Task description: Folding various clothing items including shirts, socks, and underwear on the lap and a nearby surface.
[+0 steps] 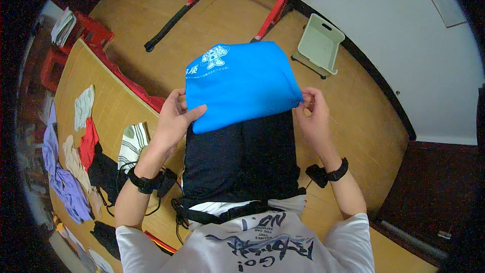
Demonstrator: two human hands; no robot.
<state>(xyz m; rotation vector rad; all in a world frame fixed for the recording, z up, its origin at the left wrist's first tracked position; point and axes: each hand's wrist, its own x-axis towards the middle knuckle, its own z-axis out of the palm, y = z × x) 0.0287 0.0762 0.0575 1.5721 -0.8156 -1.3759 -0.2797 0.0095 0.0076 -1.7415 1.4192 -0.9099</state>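
A bright blue piece of folded fabric (242, 88) with a white cartoon figure printed on it lies across my lap, over my black trousers (240, 159). Whether it is a garment or a cloth bag I cannot tell. My left hand (177, 114) grips its left edge, thumb on top and the other fingers partly hidden behind it. At the right edge, my right hand (313, 106) pinches the lower corner between thumb and fingers. The fabric is fairly flat, with its lower edge slanting up toward the right.
To my left, a wooden table (70, 91) holds a striped sock (133, 144), a purple garment (68, 189), a red cloth (89, 144) and other clothes. Red stools (91, 30) stand behind it. Ahead are a red metal frame (275, 12) and a pale wheeled bin (318, 45) near the wall.
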